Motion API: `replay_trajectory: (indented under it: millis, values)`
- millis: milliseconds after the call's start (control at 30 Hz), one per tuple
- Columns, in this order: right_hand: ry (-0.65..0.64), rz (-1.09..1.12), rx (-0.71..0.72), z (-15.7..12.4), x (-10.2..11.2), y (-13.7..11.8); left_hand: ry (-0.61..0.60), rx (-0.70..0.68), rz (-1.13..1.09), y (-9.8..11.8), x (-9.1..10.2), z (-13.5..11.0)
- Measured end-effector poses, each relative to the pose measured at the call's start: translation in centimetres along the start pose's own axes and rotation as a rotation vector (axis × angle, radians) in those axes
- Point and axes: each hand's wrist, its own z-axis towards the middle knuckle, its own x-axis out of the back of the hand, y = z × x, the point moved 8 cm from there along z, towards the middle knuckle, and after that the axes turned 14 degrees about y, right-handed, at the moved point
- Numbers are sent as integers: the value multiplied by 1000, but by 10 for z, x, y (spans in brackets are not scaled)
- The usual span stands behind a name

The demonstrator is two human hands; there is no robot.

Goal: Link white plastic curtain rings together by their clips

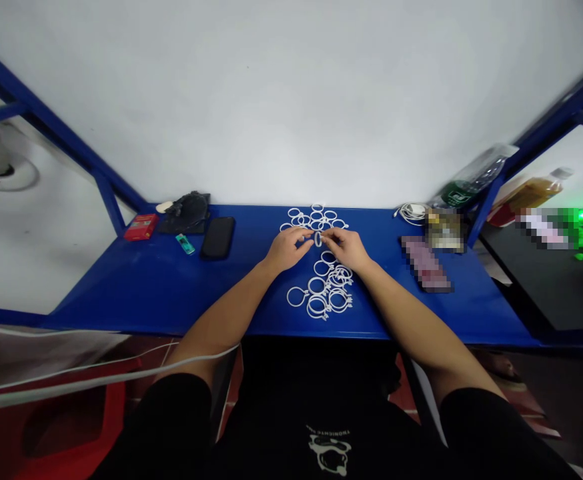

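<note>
My left hand (pixel 286 247) and my right hand (pixel 347 247) meet over the middle of a blue table (pixel 146 287). Both pinch one small white plastic ring (pixel 318 239) between their fingertips, held on edge. A loose heap of several white rings (pixel 315 217) lies just beyond the hands near the wall. Another group of white rings (pixel 325 293) lies on the near side, under and in front of my right wrist.
Left of the hands lie a black phone (pixel 217 237), a teal lighter (pixel 185 244), a red box (pixel 141 227) and a dark bundle (pixel 186 212). On the right are a coiled white cable (pixel 411 213), a blurred flat item (pixel 426 264) and bottles (pixel 474 177) by the blue frame.
</note>
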Motion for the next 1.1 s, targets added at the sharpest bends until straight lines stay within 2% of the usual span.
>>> replay_trajectory:
  millis: [67, 167, 300, 500, 767, 900, 1100]
  values:
    - [-44, -81, -13, 2, -2, 11, -65, 19, 21, -8, -5, -2]
    - [-38, -202, -49, 6, 2, 24, -161, -40, 68, -11, -13, -6]
    - [-50, -236, -85, 8, 10, 28, -201, -91, 115, -12, -17, -10]
    - [-283, -280, 42, 6, 16, 23, -224, -118, 162, -9, -19, -10]
    - [-537, -110, -88, -9, 14, 26, -233, -87, 158, -11, -17, -8]
    - [-539, -96, -54, -11, 5, 18, -209, -64, 114, -9, -14, -7]
    - [-337, -132, 86, -4, -1, -2, -153, -130, 38, 6, -9, -6]
